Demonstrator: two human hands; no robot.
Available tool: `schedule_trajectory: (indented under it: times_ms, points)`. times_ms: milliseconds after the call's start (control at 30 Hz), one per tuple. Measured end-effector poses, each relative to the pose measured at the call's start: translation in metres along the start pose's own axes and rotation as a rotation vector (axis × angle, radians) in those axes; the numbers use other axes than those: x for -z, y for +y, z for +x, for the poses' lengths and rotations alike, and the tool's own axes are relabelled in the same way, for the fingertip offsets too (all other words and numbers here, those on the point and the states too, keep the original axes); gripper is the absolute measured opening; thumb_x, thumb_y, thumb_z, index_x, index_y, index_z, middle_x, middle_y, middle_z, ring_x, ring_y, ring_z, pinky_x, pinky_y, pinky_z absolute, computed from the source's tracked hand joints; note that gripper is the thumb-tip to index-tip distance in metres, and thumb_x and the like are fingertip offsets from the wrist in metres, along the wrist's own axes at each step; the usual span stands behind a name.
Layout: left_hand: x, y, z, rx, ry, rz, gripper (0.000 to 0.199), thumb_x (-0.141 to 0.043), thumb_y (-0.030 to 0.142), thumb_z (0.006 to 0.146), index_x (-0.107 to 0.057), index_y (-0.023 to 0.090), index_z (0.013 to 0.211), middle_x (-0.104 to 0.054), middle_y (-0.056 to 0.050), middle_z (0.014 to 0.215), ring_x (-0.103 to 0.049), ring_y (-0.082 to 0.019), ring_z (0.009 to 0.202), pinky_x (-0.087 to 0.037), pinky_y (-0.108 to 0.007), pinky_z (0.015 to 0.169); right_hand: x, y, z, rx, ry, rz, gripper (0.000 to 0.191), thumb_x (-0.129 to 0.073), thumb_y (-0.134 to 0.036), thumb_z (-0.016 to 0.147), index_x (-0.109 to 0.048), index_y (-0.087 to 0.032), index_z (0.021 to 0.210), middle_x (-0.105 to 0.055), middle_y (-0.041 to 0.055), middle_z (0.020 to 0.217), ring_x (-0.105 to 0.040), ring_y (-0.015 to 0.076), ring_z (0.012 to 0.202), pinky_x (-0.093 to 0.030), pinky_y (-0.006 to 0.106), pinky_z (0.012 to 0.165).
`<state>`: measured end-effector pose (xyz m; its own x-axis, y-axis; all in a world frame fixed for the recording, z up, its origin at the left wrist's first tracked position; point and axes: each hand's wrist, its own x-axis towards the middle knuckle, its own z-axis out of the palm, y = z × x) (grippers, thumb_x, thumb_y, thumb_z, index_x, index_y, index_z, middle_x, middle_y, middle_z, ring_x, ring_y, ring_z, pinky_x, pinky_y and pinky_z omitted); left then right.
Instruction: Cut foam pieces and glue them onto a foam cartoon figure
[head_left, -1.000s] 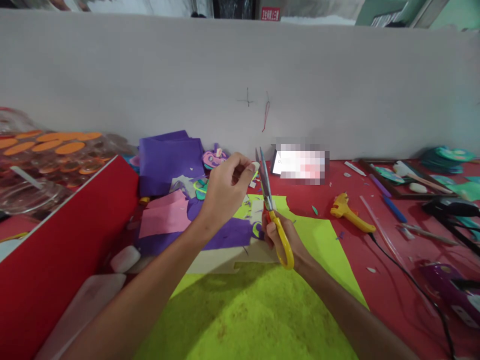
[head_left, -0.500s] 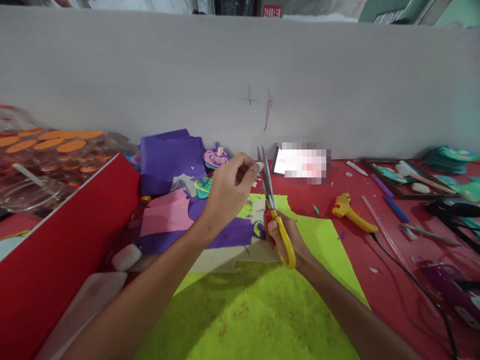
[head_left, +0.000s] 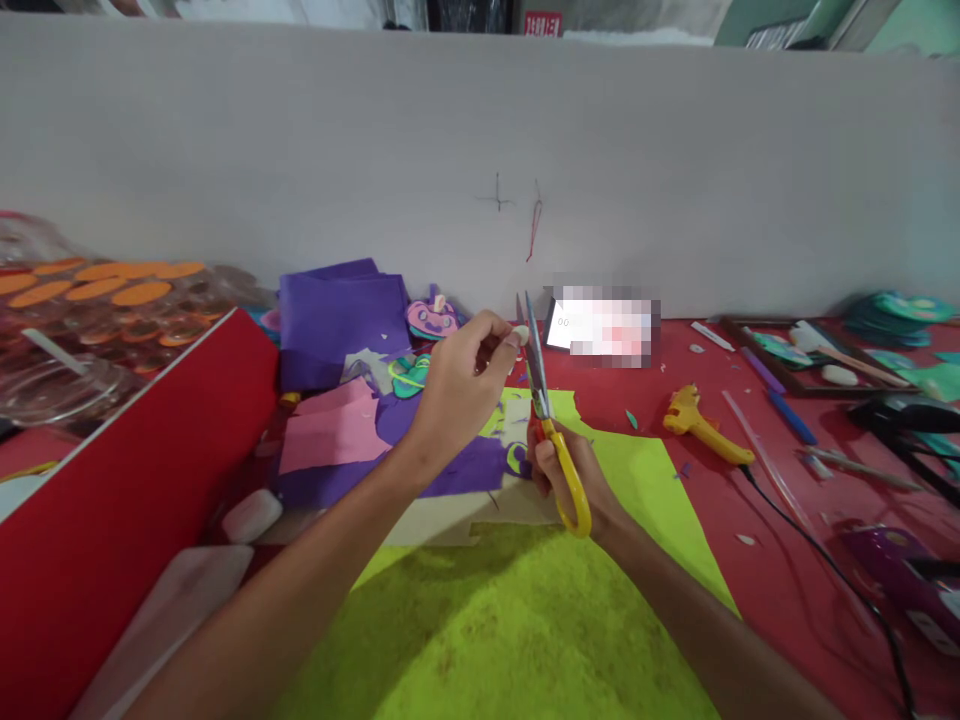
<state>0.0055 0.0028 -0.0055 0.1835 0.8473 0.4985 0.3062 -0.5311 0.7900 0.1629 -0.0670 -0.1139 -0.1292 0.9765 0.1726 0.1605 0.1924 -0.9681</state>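
Note:
Between the thumb and fingers of my left hand (head_left: 472, 370) is a small whitish piece (head_left: 520, 333), too small to name surely. My right hand (head_left: 566, 460) grips a pair of scissors (head_left: 538, 375) by yellow and red handles, blades pointing up. The blades are slightly parted and stand right beside the whitish piece. Under my hands lie a yellow-green sheet (head_left: 630, 480), purple sheets (head_left: 469, 468) and a pink sheet (head_left: 330, 432). A small yellow-and-purple cutout (head_left: 517, 458) rests just left of my right hand.
A yellow glue gun (head_left: 705, 425) with a black cord lies to the right. Behind the hands stands a lit phone (head_left: 600, 328). A red panel (head_left: 150, 440) rises at left, and a wooden tray (head_left: 814, 360) holds tools at back right.
My left hand has shifted very slightly down and right with the whitish piece. The scissors stay in nearly the same place, blades a little apart.

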Motion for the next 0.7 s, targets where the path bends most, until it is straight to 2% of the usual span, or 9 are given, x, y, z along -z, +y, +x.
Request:
schedule_trajectory:
  times_ms: [700]
  points:
    - [0.003,0.0,0.002,0.006,0.017,-0.021,0.019,-0.057,0.022,0.097,-0.056,0.019,0.078,-0.053,0.003,0.065,-0.047,-0.009,0.056,-0.035,-0.026,0.053,0.001,-0.008,0.0,-0.028,0.039,-0.112,0.067,-0.043,-0.089,0.088,-0.046,-0.023,0.075,-0.045,-0.0032,0.055,-0.041,0.0125,0.048,-0.029,0.026,0.044]
